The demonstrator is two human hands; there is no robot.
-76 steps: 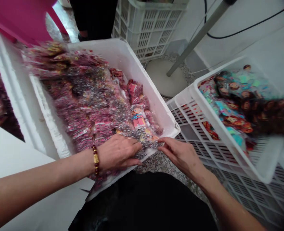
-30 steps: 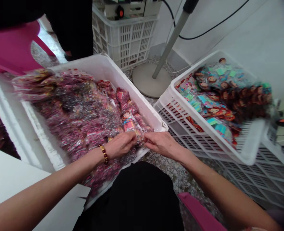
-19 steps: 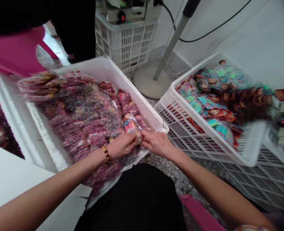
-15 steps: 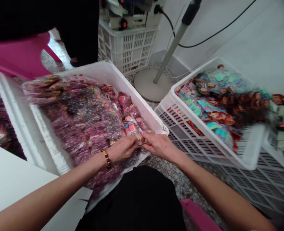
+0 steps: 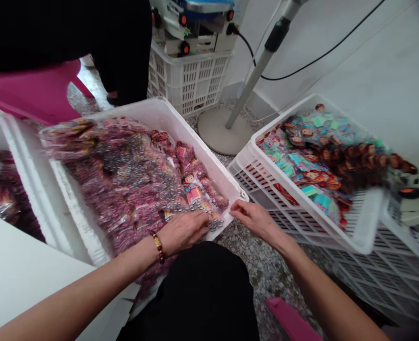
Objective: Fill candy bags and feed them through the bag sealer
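Note:
My left hand (image 5: 186,230), with a beaded bracelet at the wrist, rests over the near right corner of a white foam box (image 5: 209,144). Its fingers are curled, and whatever is under them is hidden. Just beyond lies a clear packet with a cartoon figure and a pink block (image 5: 193,190), with small silvery pieces showing near it. My right hand (image 5: 254,219) is at the box's right corner, thumb and fingertips drawn together. I cannot make out anything between them. Many pink-and-silver clear packets (image 5: 134,163) fill the box.
To the right stands a white plastic crate (image 5: 284,175) of teal and brown figure packets (image 5: 316,156). A stand's round base (image 5: 209,125) sits behind. Another foam box (image 5: 24,166) is at left, beside a white board (image 5: 24,274). A person in black and a pink stool (image 5: 49,92) are beyond.
My right hand has moved right, away from my left hand and the packet, to the box corner. The left hand has shifted slightly downward. The view has tilted a little.

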